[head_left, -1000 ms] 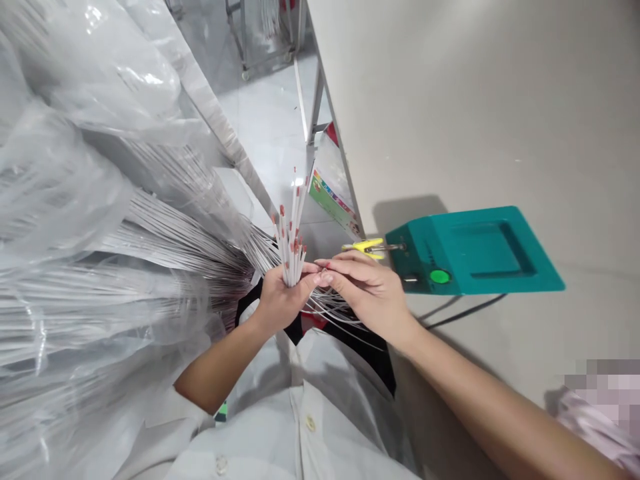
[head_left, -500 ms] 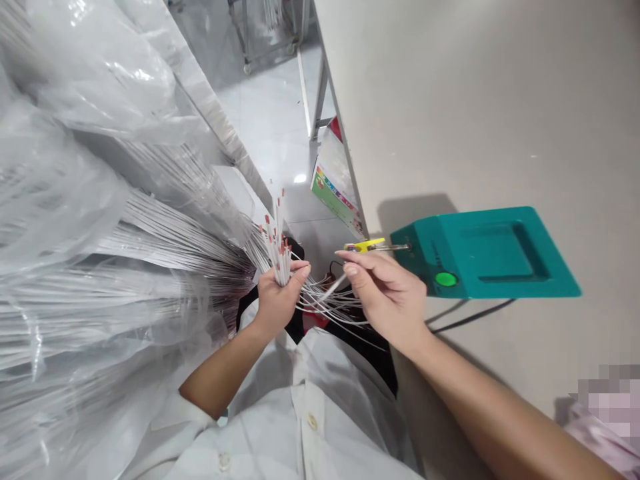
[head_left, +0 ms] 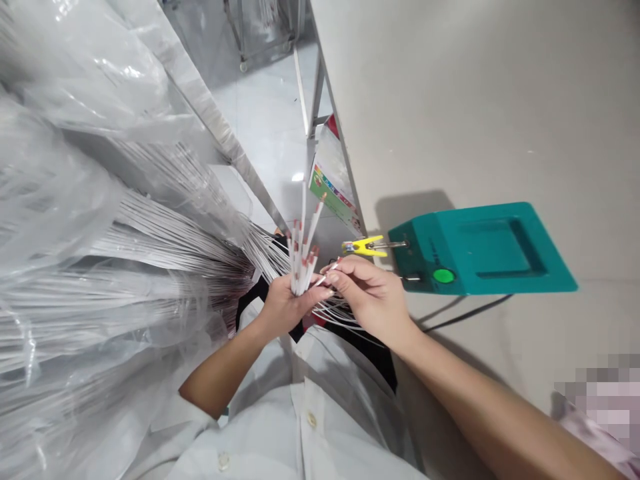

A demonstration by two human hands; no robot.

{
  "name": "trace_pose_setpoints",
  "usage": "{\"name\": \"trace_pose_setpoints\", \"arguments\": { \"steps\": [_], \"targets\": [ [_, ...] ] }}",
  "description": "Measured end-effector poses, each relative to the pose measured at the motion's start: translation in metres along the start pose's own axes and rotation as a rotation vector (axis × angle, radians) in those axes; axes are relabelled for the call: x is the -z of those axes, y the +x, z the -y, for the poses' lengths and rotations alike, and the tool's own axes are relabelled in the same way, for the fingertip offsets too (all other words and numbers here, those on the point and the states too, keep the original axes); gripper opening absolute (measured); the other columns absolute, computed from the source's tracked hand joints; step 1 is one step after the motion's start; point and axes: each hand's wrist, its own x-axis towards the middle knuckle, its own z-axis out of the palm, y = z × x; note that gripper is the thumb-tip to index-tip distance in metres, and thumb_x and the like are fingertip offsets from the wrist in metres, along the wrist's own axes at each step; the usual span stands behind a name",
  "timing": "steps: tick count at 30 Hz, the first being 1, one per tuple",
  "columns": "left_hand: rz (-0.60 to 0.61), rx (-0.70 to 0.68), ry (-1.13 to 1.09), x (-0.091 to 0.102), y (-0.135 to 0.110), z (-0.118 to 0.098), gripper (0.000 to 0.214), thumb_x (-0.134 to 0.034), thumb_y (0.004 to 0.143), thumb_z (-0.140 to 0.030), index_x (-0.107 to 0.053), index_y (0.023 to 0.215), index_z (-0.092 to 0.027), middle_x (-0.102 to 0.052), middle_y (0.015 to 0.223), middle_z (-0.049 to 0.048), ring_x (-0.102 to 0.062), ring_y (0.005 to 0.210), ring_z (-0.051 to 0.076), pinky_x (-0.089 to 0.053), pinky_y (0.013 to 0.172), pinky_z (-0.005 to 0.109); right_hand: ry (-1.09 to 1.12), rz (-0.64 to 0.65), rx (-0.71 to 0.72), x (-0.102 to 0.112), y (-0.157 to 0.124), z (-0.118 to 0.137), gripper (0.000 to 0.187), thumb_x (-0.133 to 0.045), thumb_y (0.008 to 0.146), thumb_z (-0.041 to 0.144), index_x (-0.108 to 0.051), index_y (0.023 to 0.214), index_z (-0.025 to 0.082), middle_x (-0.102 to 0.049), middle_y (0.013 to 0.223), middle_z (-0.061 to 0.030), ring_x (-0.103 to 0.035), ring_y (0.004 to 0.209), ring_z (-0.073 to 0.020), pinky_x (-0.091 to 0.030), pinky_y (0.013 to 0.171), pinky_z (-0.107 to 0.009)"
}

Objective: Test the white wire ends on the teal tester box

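My left hand (head_left: 283, 305) is closed round a bundle of white wires (head_left: 301, 267) whose reddish-brown ends stick up above the fist. Close beside it, my right hand (head_left: 375, 293) pinches a single white wire (head_left: 326, 275) with a reddish tip between thumb and forefinger. The lower lengths of the wires hang under both hands across my lap. To the right of my right hand, a teal device (head_left: 493, 250) with a green button (head_left: 443, 276) lies on the table. A yellow clip (head_left: 367, 246) is fixed to a metal post on its left side.
Several large bundles of white wires (head_left: 160, 230) under clear plastic (head_left: 55, 160) fill the left side. The table (head_left: 450, 100) takes up the right. Below its edge stands a printed box (head_left: 333, 180) on the floor. A wheeled metal rack (head_left: 265, 47) is farther back. Pink cloth (head_left: 595, 433) shows at lower right.
My right hand has moved left and down, away from the yellow clip, bringing its wire to the bundle. My left hand and the bundle have shifted slightly right.
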Motion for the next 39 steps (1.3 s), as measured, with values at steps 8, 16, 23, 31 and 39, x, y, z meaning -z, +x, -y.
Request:
{"name": "trace_pose_setpoints", "arguments": {
  "steps": [8, 16, 23, 31, 39],
  "targets": [
    [-0.283, 0.135, -0.266, -0.001, 0.002, 0.002, 0.037, -0.062, 0.073, -0.048, -0.068, 0.079, -0.012, -0.066, 0.062, 0.0034, -0.056, 0.047, 0.009, -0.045, 0.048, 0.021, 0.058, 0.097, -0.023, 0.002, -0.001, -0.002, 0.023, -0.055, 0.084, 0.028, -0.059, 0.063, 0.019, -0.060, 0.072, -0.0029, -0.056, 0.067, -0.0129, -0.045, 0.062, -0.026],
    [-0.532, 0.059, -0.288, -0.007, 0.009, 0.000, 0.032, -0.062, 0.074, -0.044, -0.069, 0.082, -0.013, -0.070, 0.074, 0.0057, -0.058, 0.055, 0.009, -0.046, 0.055, 0.021, -0.021, 0.099, 0.086, 0.004, -0.002, -0.006, 0.014, -0.051, 0.086, 0.021, -0.057, 0.073, 0.019, -0.060, 0.079, -0.0038, -0.056, 0.071, -0.0134, -0.046, 0.064, -0.028],
    [-0.353, -0.039, -0.098, -0.011, 0.001, -0.003, 0.030, -0.061, 0.077, -0.040, -0.071, 0.094, -0.018, -0.064, 0.058, 0.0006, -0.053, 0.050, 0.009, -0.043, 0.053, 0.023, -0.246, 0.132, 0.283, 0.002, -0.001, -0.008, 0.013, -0.048, 0.085, 0.012, -0.058, 0.084, 0.020, -0.061, 0.079, -0.0044, -0.058, 0.074, -0.0134, -0.049, 0.067, -0.027],
    [-0.341, -0.109, 0.159, -0.015, -0.002, -0.006, 0.024, -0.056, 0.080, -0.030, -0.070, 0.097, -0.019, -0.069, 0.067, 0.0026, -0.065, 0.074, 0.017, -0.049, 0.075, 0.031, -0.759, 0.076, 0.539, 0.007, -0.006, -0.013, 0.021, -0.048, 0.081, 0.010, -0.062, 0.095, 0.017, -0.064, 0.091, -0.0090, -0.062, 0.074, -0.0159, -0.050, 0.060, -0.026],
    [-0.429, -0.092, 0.161, -0.016, -0.003, -0.008, 0.017, -0.061, 0.075, -0.027, -0.071, 0.079, -0.015, -0.072, 0.078, 0.0045, -0.065, 0.074, 0.016, -0.049, 0.076, 0.028, -0.286, -0.003, 0.282, 0.003, -0.003, -0.004, 0.018, -0.050, 0.082, 0.011, -0.064, 0.090, 0.019, -0.063, 0.084, -0.0060, -0.061, 0.076, -0.0140, -0.051, 0.068, -0.028]
  ]
}}
